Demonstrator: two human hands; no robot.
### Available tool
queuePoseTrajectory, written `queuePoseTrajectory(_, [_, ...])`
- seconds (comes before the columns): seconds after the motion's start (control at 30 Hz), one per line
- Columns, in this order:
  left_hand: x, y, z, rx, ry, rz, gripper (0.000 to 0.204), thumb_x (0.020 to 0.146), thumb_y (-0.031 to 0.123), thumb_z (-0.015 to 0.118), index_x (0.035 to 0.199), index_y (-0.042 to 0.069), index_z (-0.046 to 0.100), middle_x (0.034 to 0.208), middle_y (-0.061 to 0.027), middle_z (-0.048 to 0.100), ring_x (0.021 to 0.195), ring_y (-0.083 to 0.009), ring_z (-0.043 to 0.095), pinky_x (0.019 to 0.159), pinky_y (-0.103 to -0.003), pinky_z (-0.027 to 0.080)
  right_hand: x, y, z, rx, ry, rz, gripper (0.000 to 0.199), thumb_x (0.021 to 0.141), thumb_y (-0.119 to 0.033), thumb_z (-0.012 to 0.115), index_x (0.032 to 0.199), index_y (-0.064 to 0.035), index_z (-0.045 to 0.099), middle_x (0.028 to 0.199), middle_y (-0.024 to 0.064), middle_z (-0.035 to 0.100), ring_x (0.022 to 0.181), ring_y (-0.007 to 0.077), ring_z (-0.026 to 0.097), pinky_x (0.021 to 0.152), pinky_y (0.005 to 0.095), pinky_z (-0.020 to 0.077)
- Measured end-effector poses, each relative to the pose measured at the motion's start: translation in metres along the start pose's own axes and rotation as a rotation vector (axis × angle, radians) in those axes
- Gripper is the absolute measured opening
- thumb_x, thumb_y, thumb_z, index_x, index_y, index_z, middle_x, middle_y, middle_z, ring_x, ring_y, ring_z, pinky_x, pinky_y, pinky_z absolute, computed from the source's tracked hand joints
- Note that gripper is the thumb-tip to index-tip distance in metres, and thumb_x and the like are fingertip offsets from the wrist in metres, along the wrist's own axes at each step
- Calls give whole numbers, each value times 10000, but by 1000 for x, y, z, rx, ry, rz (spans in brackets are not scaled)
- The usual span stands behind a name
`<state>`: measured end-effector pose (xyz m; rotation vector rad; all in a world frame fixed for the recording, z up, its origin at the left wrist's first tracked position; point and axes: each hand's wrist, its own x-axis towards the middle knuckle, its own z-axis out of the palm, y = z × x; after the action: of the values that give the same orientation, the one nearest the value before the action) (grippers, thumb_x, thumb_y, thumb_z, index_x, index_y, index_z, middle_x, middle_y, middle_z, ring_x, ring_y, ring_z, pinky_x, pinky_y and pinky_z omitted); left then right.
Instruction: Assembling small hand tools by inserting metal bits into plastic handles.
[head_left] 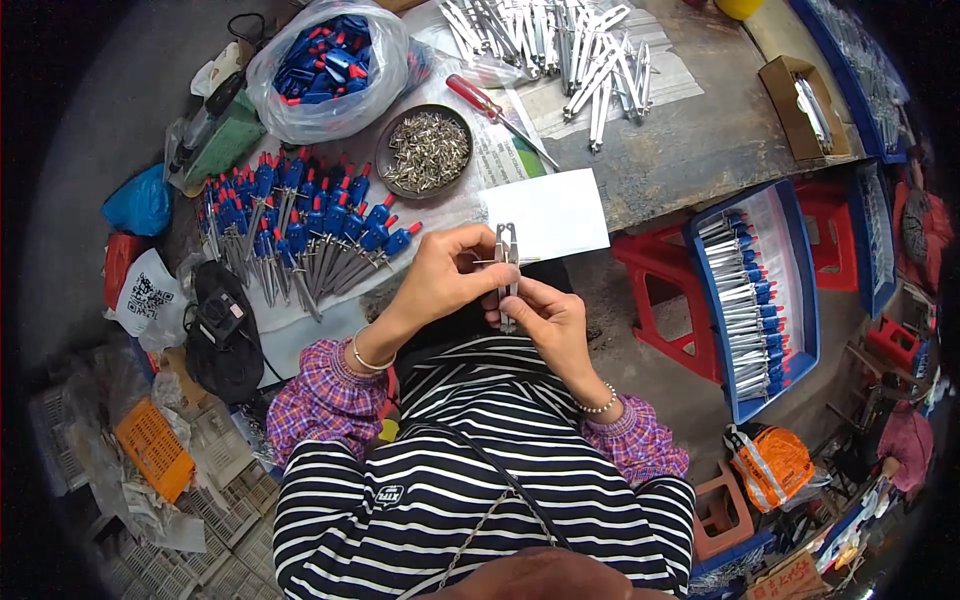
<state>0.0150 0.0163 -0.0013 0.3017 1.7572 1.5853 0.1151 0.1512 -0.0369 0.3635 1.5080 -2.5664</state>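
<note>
Holding one bare metal compass [506,262] upright above the lap: left hand [445,275] pinches its upper legs, right hand [545,318] grips its lower end. Left of it, blue-topped finished compasses [300,225] lie heaped; beyond it, a dish of screws [426,150] and many unfitted metal legs [560,40] wait.

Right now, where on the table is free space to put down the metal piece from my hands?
The white card in front of both hands is bare. Bare wood also lies between the silver parts pile and the cardboard box. The left side is crowded: blue-tipped pieces, a dish of pins, a screwdriver.
</note>
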Motion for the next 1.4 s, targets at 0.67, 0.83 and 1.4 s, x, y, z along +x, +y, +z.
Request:
queuePoseTrajectory(0.67, [2,-6,-11,56,-64,-20,138,849,93,647,924,-5,585,820,1,603,686,-42,543,577,-199,451,-2,6,-3,-90,16,4,242,871,5,553,1100,64,608,860,76,659,758,107,611,707,223,498])
queuePoseTrajectory(0.83, [1,-7,-13,11,-132,-93,158,831,83,663,920,-18,581,824,-16,607,724,-61,570,620,-203,468,-2,6,-3,-130,9,19,251,873,5,551,1112,58,605,863,74,660,759,107,611,704,221,498])
queuePoseTrajectory(1.4, [4,-11,-14,212,-109,-53,131,831,83,665,897,-8,596,770,8,602,689,-50,556,616,-199,456,-1,13,-9,-80,-25,63,277,864,8,558,1136,42,599,868,102,678,770,126,642,707,233,521])
